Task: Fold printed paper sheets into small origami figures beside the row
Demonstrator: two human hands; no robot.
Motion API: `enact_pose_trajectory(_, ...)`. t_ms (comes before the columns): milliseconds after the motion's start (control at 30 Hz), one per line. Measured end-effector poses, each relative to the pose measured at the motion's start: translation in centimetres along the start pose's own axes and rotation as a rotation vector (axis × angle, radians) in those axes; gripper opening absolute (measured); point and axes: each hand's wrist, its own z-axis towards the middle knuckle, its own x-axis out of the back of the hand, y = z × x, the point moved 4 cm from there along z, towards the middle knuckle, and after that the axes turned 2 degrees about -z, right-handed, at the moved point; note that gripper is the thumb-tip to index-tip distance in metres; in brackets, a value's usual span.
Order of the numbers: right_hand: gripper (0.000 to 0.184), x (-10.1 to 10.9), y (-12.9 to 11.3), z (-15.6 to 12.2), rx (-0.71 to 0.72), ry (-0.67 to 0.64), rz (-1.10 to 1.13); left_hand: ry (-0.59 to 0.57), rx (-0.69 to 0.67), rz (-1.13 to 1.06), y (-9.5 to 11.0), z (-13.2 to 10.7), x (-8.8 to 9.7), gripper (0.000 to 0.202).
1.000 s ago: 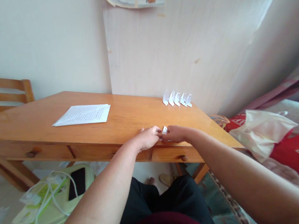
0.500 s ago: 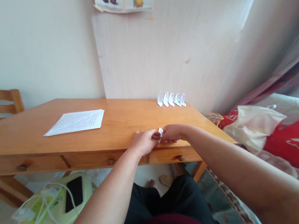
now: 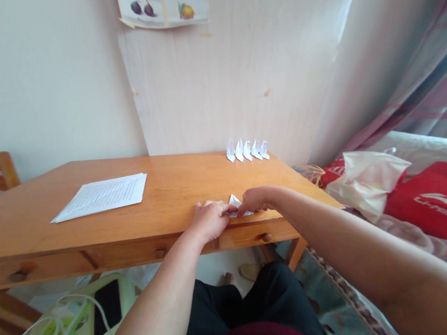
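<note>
A small folded piece of white paper [image 3: 234, 200] with a pointed top lies near the front edge of the wooden desk [image 3: 181, 197]. From the left, my left hand [image 3: 212, 218] has its fingers closed at the paper's edge. On the other side my right hand [image 3: 256, 199] is curled, its fingertips pressing the paper. Both hands partly cover the paper's lower part. Farther back on the desk, by the wall, stand several folded white paper pieces [image 3: 247, 151] in a row.
A stack of printed sheets [image 3: 103, 195] lies on the left of the desk. Below it are a pale green stool [image 3: 122, 294] with a dark phone [image 3: 107, 309] and white cables [image 3: 64, 328]. A wooden chair [image 3: 6, 169] is far left; a red bag [image 3: 445, 200] lies at right.
The view has shifted a little, so the desk sits lower and more to the left. More of the folded paper's pointed top shows between my hands, which stay at the desk's front edge.
</note>
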Motion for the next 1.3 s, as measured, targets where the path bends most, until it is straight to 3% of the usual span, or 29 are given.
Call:
enact_pose_trajectory(200, 0.033, -0.1, 0.5, -0.3, -0.014, -0.013, 0.017, -0.059, -0.014, 0.105, 0.3, -0.1, 0.0, 0.037)
enact_pose_trajectory(433, 0.029, -0.2, 1.2, -0.5, -0.043, -0.040, 0.052, -0.015, -0.058, 0.149, 0.2, -0.2, 0.0, 0.038)
enact_pose_trajectory(1167, 0.019, -0.9, 3.3, -1.3, -0.067, -0.119, 0.280, -0.038, -0.098, 0.134, 0.5, -0.3, 0.4, 0.041)
enact_pose_trajectory(1300, 0.036, -1.1, 3.2, -1.3, -0.102, -0.174, 0.290, -0.043, -0.099, 0.135, 0.5, -0.3, 0.4, 0.040)
